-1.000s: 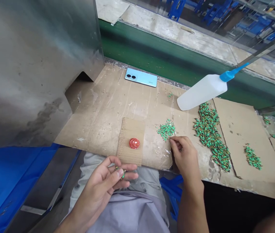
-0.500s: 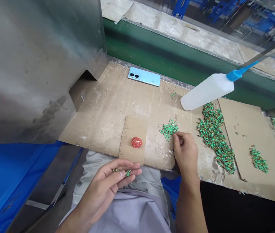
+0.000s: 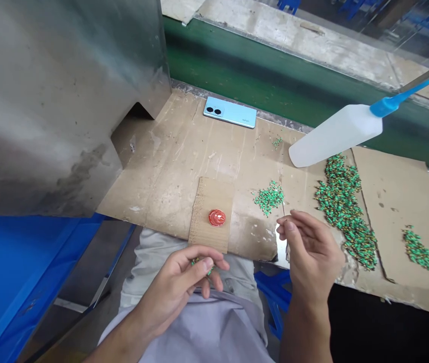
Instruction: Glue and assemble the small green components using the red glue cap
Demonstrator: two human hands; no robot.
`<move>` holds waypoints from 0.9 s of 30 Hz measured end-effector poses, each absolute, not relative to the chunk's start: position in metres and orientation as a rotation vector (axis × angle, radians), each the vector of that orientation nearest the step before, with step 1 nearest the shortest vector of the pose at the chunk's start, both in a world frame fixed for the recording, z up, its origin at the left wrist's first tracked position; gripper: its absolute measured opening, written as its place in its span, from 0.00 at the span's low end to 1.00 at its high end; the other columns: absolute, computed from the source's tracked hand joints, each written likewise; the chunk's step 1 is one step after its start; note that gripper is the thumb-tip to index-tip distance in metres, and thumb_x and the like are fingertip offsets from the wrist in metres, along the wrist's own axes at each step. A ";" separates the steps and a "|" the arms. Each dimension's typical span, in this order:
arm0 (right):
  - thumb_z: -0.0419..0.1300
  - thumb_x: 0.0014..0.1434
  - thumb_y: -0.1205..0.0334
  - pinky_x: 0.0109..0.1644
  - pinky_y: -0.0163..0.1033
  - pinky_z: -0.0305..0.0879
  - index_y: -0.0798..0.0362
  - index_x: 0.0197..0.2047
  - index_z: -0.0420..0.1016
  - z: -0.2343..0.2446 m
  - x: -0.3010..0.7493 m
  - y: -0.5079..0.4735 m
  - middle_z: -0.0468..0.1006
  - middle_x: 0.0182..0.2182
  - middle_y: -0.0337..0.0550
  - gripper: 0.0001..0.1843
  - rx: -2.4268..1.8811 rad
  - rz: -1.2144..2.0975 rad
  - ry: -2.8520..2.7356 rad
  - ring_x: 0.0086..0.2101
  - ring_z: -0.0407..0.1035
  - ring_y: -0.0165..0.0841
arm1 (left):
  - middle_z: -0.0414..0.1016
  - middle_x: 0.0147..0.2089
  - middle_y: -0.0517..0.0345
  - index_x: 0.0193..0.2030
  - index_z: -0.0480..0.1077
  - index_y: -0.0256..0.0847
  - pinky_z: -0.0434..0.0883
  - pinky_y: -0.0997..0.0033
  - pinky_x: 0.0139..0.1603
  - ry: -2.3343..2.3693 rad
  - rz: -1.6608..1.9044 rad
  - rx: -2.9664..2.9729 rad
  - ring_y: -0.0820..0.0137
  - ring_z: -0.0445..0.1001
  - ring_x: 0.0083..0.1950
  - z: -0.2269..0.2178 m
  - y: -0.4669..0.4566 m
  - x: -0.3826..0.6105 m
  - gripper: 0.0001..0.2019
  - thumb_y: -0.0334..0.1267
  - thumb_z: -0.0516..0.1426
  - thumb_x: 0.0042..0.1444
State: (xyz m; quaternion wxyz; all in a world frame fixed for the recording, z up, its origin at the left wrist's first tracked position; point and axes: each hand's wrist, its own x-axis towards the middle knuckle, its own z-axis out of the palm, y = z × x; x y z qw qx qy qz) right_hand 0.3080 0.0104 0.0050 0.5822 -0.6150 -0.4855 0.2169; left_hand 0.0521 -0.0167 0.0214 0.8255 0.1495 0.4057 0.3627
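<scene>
My left hand (image 3: 192,275) is closed loosely around several small green and gold pieces (image 3: 195,261), which show between thumb and fingers. It hovers over my lap, just below the strip of corrugated cardboard (image 3: 205,194). On that strip lies a round, glossy red piece with pale lines (image 3: 217,218). My right hand (image 3: 309,247) is raised over the front edge of the bench, thumb and forefinger pinched; whatever sits between their tips is too small to make out. A little pile of tiny green pieces (image 3: 269,198) lies just beyond its fingertips.
A large heap of green and gold pieces (image 3: 346,217) spreads to the right, with a smaller heap (image 3: 418,249) on another cardboard sheet (image 3: 392,196). Behind stand a tilted white bottle with blue nozzle (image 3: 335,136) and a light blue phone (image 3: 231,113). A metal housing (image 3: 59,111) rises on the left.
My right hand has moved away from the small green pile, toward the bench's front edge, and turned so its palm side shows. My left hand still holds its pieces, its fingers more curled.
</scene>
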 end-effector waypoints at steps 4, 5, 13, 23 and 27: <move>0.71 0.70 0.64 0.34 0.36 0.83 0.49 0.47 0.90 0.012 0.294 0.004 0.90 0.37 0.43 0.04 -1.389 0.664 -1.165 0.30 0.83 0.32 | 0.85 0.41 0.51 0.42 0.86 0.39 0.64 0.79 0.29 0.853 0.754 0.356 0.77 0.74 0.32 0.022 -0.016 0.056 0.15 0.49 0.75 0.59; 0.71 0.70 0.65 0.33 0.36 0.83 0.48 0.46 0.89 0.013 0.288 0.002 0.91 0.37 0.43 0.04 -1.364 0.760 -1.162 0.29 0.84 0.33 | 0.83 0.39 0.53 0.42 0.85 0.39 0.62 0.79 0.29 0.855 0.744 0.372 0.78 0.70 0.30 0.022 -0.016 0.058 0.15 0.49 0.75 0.59; 0.71 0.69 0.69 0.54 0.38 0.82 0.45 0.45 0.89 0.012 0.242 -0.014 0.88 0.45 0.43 0.08 -1.080 1.147 -1.305 0.49 0.84 0.35 | 0.54 0.24 0.69 0.44 0.85 0.38 0.48 0.72 0.26 0.938 0.739 0.574 0.77 0.47 0.26 0.021 -0.014 0.064 0.20 0.56 0.67 0.66; 0.67 0.66 0.79 0.46 0.44 0.83 0.45 0.57 0.84 0.000 0.248 -0.017 0.86 0.44 0.46 0.23 -0.937 0.816 -1.649 0.44 0.83 0.40 | 0.75 0.28 0.61 0.39 0.85 0.40 0.65 0.73 0.32 1.202 0.911 1.210 0.73 0.69 0.29 0.035 -0.015 0.054 0.07 0.37 0.65 0.67; 0.67 0.65 0.77 0.39 0.45 0.82 0.45 0.55 0.84 0.003 0.253 -0.010 0.87 0.40 0.46 0.20 -0.910 0.770 -1.744 0.36 0.82 0.40 | 0.74 0.27 0.62 0.39 0.86 0.42 0.64 0.72 0.30 1.225 0.913 1.277 0.74 0.67 0.27 0.036 -0.017 0.052 0.06 0.37 0.66 0.67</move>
